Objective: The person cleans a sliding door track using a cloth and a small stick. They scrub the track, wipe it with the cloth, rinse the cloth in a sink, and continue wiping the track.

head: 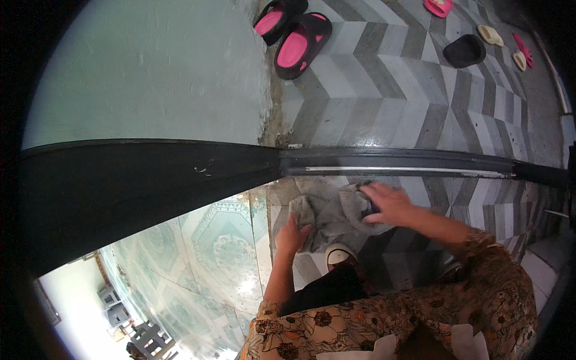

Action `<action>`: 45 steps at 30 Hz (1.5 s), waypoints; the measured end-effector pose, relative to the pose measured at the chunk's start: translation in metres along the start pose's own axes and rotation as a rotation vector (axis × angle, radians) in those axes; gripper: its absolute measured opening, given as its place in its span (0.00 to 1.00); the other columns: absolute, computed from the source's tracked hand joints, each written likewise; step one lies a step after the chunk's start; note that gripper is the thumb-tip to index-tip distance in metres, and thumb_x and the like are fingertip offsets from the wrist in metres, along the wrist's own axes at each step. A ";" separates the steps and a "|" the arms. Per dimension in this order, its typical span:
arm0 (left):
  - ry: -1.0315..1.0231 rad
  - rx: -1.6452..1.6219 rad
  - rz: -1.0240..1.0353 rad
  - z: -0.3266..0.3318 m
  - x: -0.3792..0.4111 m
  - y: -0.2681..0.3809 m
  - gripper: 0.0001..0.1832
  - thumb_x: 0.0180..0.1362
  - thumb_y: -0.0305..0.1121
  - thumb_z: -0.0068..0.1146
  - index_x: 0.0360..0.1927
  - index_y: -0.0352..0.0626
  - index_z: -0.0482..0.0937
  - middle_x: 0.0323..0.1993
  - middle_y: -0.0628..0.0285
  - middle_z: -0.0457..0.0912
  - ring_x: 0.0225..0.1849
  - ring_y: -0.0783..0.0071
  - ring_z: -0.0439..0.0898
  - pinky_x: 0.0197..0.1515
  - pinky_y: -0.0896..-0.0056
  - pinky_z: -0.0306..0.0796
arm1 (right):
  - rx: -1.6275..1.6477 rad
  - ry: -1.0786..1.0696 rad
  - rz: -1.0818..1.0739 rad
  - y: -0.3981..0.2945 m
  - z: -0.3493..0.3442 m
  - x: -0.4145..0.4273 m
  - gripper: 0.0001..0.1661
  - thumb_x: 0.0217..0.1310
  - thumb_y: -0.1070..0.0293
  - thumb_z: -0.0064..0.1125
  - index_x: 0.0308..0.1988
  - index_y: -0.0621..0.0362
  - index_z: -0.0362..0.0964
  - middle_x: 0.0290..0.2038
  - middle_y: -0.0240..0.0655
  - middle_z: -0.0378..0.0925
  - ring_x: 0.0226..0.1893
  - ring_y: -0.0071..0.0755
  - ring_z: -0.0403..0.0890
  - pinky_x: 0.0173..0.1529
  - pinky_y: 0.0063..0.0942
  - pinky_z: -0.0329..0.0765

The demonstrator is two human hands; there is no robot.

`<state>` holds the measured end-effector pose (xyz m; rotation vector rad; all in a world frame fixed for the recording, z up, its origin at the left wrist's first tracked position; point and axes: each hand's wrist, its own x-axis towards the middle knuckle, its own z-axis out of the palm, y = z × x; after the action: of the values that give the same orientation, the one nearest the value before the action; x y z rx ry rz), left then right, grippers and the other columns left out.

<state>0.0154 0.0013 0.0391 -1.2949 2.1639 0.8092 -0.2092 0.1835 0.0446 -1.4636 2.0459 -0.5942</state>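
Note:
A crumpled grey cloth (pixel 333 209), towel-like in texture, lies on the chevron-patterned floor just inside a dark door sill (pixel 396 159). My left hand (pixel 291 235) grips its left edge, with the thumb towards the middle of the cloth. At the right end, my right hand (pixel 389 204), slightly blurred, has fingers and thumb around a bunched fold. Part of that fold is hidden by the hand. A cream slipper (pixel 338 255) on my foot shows close below the cloth.
Beyond the sill are black-and-pink clogs (pixel 294 47), a black slipper (pixel 464 51), a cream slipper (pixel 490 35) and a pink slipper (pixel 438 6). A dark door panel (pixel 148 180) stands at left. Green-patterned tiles (pixel 225 243) and dark plastic chairs (pixel 150 339) lie lower left.

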 end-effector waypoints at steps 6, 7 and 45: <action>0.493 -0.117 0.280 -0.048 -0.018 0.031 0.12 0.49 0.36 0.51 0.35 0.42 0.75 0.35 0.55 0.76 0.35 0.56 0.75 0.34 0.63 0.69 | 0.266 0.113 0.100 0.008 0.002 -0.003 0.19 0.45 0.64 0.57 0.41 0.57 0.67 0.36 0.36 0.69 0.34 0.38 0.73 0.39 0.33 0.69; 0.634 -0.101 0.297 -0.055 -0.018 0.045 0.10 0.50 0.31 0.49 0.36 0.42 0.73 0.32 0.56 0.76 0.33 0.55 0.75 0.33 0.63 0.69 | 0.337 0.232 0.141 0.013 -0.014 -0.011 0.19 0.45 0.66 0.57 0.41 0.57 0.67 0.35 0.36 0.70 0.33 0.38 0.73 0.39 0.33 0.70; 0.795 -0.192 0.722 0.022 0.047 0.160 0.28 0.36 0.38 0.64 0.40 0.36 0.66 0.35 0.50 0.68 0.37 0.52 0.66 0.41 0.57 0.60 | 0.203 0.924 0.568 0.075 -0.052 -0.053 0.13 0.46 0.69 0.57 0.31 0.66 0.66 0.37 0.42 0.68 0.36 0.42 0.70 0.41 0.30 0.66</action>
<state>-0.1464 0.0479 0.0305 -0.9958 3.3708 0.8574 -0.2828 0.2589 0.0451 -0.4203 2.7886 -1.3290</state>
